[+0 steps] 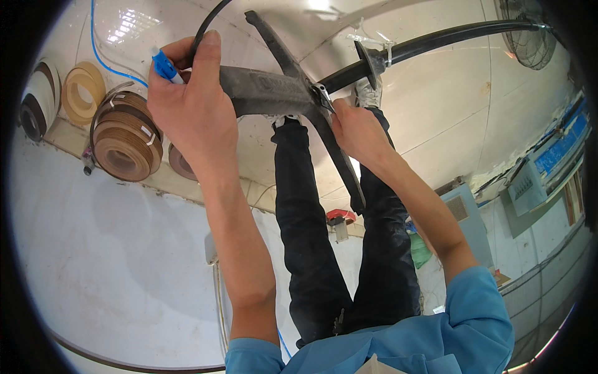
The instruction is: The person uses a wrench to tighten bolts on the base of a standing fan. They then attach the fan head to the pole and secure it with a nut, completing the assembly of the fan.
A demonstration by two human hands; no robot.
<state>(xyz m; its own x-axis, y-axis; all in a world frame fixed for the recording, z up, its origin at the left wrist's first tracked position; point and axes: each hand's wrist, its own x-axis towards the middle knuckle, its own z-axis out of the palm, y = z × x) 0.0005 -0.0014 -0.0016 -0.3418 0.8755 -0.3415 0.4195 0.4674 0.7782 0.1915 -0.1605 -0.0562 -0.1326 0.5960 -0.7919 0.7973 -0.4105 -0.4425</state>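
Note:
A black cross-shaped fan base (265, 90) is tipped on its side in front of me, its pole (436, 45) running right to a wire fan cage (529, 37). My left hand (193, 103) is closed around the end of one leg. A small blue and white piece (164, 65) shows between its fingers; its kind is unclear. A black cord (205, 23) passes by the thumb. At the hub, my right hand (363, 134) grips a small silver wrench (323, 95), its head against the pole's joint. The right fingertips are partly hidden.
Rolls of brown edging strip (128, 140) stand at left, beside a cream roll (83, 93) and a thin blue hose (94, 43). Between my legs, farther back, lies a red and grey tool (340, 218). A grey cabinet (461, 209) stands at right.

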